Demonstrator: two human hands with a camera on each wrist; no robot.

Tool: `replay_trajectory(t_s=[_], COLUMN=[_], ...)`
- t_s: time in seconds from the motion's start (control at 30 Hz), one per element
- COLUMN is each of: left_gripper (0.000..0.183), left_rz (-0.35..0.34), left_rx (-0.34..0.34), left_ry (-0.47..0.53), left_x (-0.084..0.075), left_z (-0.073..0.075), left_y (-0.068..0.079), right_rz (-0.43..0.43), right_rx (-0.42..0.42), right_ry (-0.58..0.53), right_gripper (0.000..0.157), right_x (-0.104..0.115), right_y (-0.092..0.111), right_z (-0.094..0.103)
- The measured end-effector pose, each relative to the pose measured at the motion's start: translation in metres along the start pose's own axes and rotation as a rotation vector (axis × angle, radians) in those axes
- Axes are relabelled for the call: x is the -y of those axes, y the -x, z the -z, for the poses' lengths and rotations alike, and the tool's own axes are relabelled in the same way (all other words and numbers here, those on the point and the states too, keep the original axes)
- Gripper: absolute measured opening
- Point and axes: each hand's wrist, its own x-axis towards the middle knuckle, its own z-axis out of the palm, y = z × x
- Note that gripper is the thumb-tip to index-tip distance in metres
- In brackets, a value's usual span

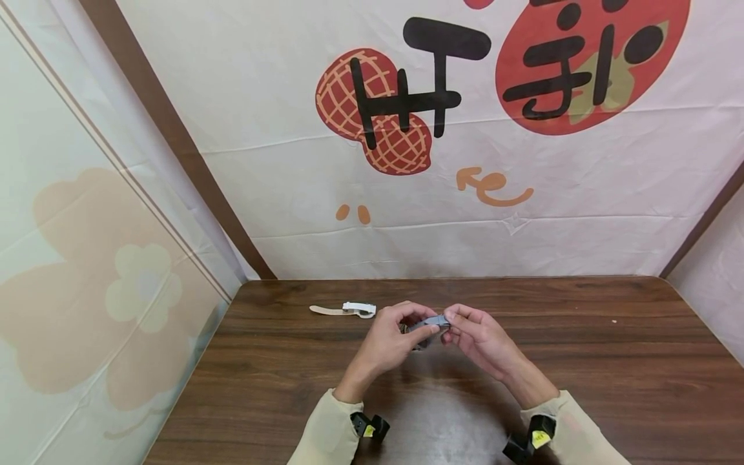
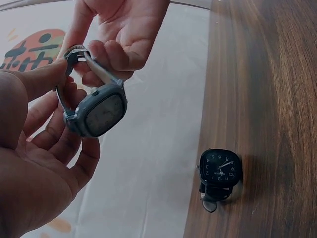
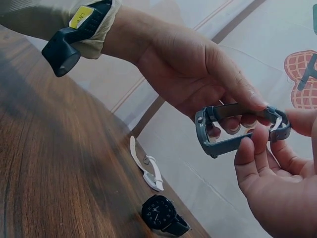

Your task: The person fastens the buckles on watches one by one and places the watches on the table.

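Note:
A blue-grey wristwatch (image 2: 105, 115) with a rounded square case is held up between both hands, its strap (image 3: 230, 145) bent round into a loop. My left hand (image 1: 391, 337) grips the strap, thumb on one side and fingers on the other. At the buckle end, the thumb and fingers of my right hand (image 1: 481, 337) pinch the strap near the metal buckle (image 3: 276, 124). In the left wrist view the watch face tilts toward the camera. The fingers partly cover the buckle, so whether the strap is fastened I cannot tell.
On the brown wooden table (image 1: 261, 387) lies a black watch (image 2: 220, 168) with a dark dial, mostly behind the hands in the head view. A white watch (image 1: 359, 309) with its strap stretched out lies left of the hands. A printed cloth (image 1: 279, 194) hangs behind the table.

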Motion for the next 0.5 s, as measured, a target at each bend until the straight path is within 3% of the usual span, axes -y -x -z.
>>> replay_trajectory(t_s=[0.07, 0.3, 0.5], left_gripper=[0.013, 0.015, 0.016], left_rz=[0.002, 0.046, 0.043], left_rx=[0.003, 0.023, 0.047], left_ry=[0.013, 0.063, 0.074], left_x=[0.001, -0.033, -0.032], left_z=[0.0, 0.008, 0.009], left_y=[0.0, 0.006, 0.005], right_rz=[0.005, 0.04, 0.079], right_rx=[0.013, 0.112, 0.155], right_ry=[-0.008, -0.048, -0.074], right_gripper=[0.026, 0.035, 0.034], right_x=[-0.001, -0.002, -0.002], right_y=[0.0, 0.0, 0.0], right_z=[0.001, 0.005, 0.004])
